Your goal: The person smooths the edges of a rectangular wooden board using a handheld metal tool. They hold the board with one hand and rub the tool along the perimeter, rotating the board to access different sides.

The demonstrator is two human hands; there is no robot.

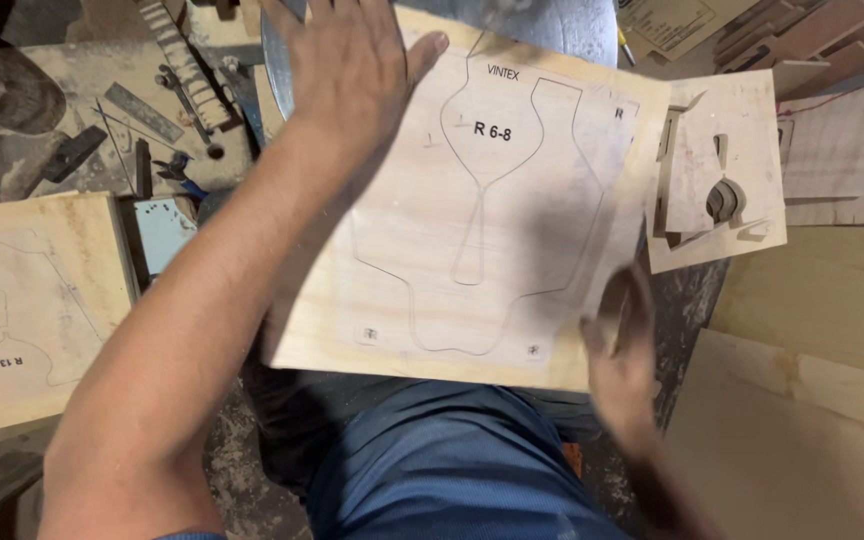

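A pale plywood sheet [472,230] with a curved outline drawn on it lies across my lap and the bench edge. My left hand [347,65] rests flat on its top left part, fingers spread. My right hand [624,345], blurred by motion, grips the sheet's lower right edge. Dark printed marks sit near the sheet's top.
A second marked plywood sheet [27,300] lies at the left. A small wooden jig piece [717,175] sits to the right, with more boards [812,330] beyond. Metal tools [187,90] and scraps clutter the far left bench. My blue trousers [452,470] are below.
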